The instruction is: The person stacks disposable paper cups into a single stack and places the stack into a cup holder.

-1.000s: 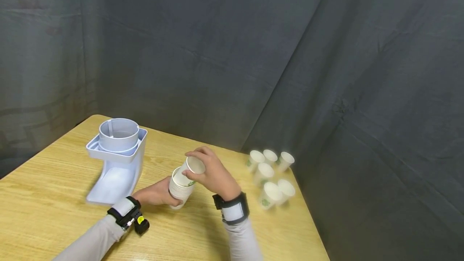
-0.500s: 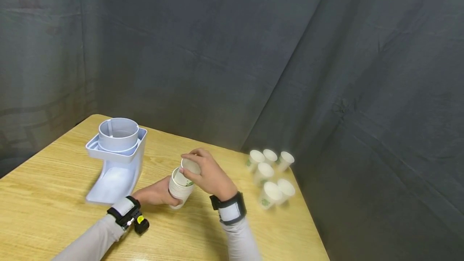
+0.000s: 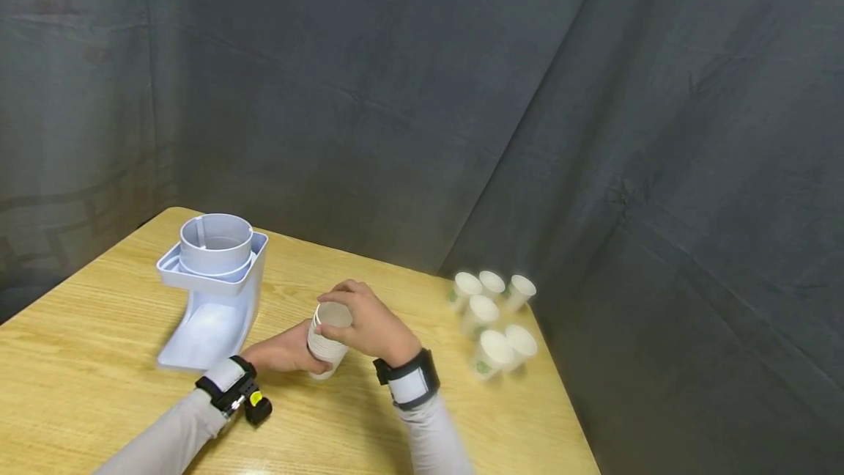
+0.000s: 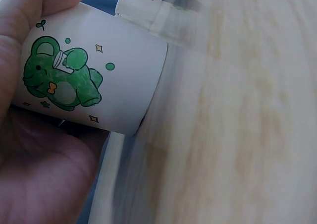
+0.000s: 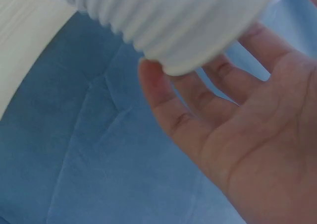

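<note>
My left hand (image 3: pixel 282 350) grips a stack of nested white paper cups (image 3: pixel 323 349), tilted toward me above the table. A green cartoon bear shows on the outermost cup (image 4: pixel 131 80) in the left wrist view. Fingers and thumb of my right hand (image 3: pixel 374 322) hold the rim of the top cup (image 3: pixel 336 315), which sits down inside the stack. From the right wrist view, the stacked rims form a ribbed row, and the right fingertips (image 5: pixel 153 78) touch the top cup (image 5: pixel 208 26) near its rim.
A pale blue plastic stand (image 3: pixel 204 332) carrying a round ring-shaped holder (image 3: pixel 216 259) is on the left. Several loose white paper cups (image 3: pixel 483 310) stand at the right, near the edge of the wooden table (image 3: pixel 316 431). Dark cloth (image 3: pixel 369 108) hangs behind.
My right hand has moved down and left, sliding the top cup from partly raised to deep in the stack. The left hand and its stack stay in place.
</note>
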Demonstrator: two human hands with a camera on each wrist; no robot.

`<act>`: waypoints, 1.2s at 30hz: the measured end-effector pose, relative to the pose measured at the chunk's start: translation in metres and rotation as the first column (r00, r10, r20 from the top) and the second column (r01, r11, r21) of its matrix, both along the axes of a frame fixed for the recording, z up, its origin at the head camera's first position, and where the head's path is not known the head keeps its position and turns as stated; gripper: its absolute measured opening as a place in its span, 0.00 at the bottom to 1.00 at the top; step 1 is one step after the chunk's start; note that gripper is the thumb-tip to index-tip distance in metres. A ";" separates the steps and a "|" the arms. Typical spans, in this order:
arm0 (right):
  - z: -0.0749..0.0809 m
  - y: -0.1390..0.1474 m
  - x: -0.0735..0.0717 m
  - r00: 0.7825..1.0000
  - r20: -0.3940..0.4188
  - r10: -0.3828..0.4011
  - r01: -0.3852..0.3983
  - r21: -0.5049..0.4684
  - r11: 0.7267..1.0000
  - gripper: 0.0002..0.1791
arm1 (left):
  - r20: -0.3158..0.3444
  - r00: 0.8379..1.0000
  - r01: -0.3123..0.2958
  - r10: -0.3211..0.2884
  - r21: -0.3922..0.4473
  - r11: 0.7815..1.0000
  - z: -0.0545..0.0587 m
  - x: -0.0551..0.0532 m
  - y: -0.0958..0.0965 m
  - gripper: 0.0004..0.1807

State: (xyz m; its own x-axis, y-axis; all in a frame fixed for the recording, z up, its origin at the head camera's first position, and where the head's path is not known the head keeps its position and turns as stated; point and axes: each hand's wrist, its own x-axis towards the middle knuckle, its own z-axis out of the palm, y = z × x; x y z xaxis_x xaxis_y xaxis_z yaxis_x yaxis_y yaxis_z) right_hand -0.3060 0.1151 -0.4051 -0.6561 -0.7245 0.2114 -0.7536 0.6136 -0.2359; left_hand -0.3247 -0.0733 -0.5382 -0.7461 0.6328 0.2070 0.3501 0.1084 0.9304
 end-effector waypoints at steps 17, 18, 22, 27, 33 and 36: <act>-0.008 -0.001 -0.011 0.993 0.120 -0.012 0.015 -0.028 1.000 0.28 | -0.030 1.000 -0.003 0.004 0.020 1.000 -0.001 0.001 0.001 0.38; -0.009 0.000 -0.014 0.990 0.143 -0.014 0.022 -0.050 0.999 0.29 | -0.030 1.000 -0.003 0.003 0.021 1.000 -0.001 0.001 0.001 0.38; -0.017 0.006 -0.032 0.977 0.210 -0.028 0.060 -0.147 0.987 0.31 | -0.026 1.000 -0.004 0.005 0.032 0.999 0.000 0.002 0.001 0.38; -0.032 0.026 -0.062 0.969 0.228 -0.095 0.155 -0.263 0.952 0.29 | -0.004 1.000 -0.007 0.007 0.048 0.999 -0.002 0.001 0.001 0.41; -0.052 0.064 -0.101 0.939 0.188 -0.288 0.337 -0.345 0.876 0.25 | 0.001 1.000 -0.015 0.015 0.031 0.999 -0.004 0.001 0.001 0.42; -0.054 0.085 -0.118 0.893 0.169 -0.418 0.450 -0.407 0.795 0.26 | -0.001 1.000 -0.024 0.024 0.021 1.000 -0.004 0.000 0.001 0.42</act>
State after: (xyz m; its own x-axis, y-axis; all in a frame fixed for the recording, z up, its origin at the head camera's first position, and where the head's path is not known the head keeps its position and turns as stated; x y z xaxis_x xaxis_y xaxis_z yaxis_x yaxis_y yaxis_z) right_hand -0.4240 0.1998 -0.4596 -0.9038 -0.2088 0.3736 -0.4050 0.6992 -0.5891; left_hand -0.3242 -0.0725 -0.5421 -0.7605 0.6106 0.2210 0.3491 0.0975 0.9320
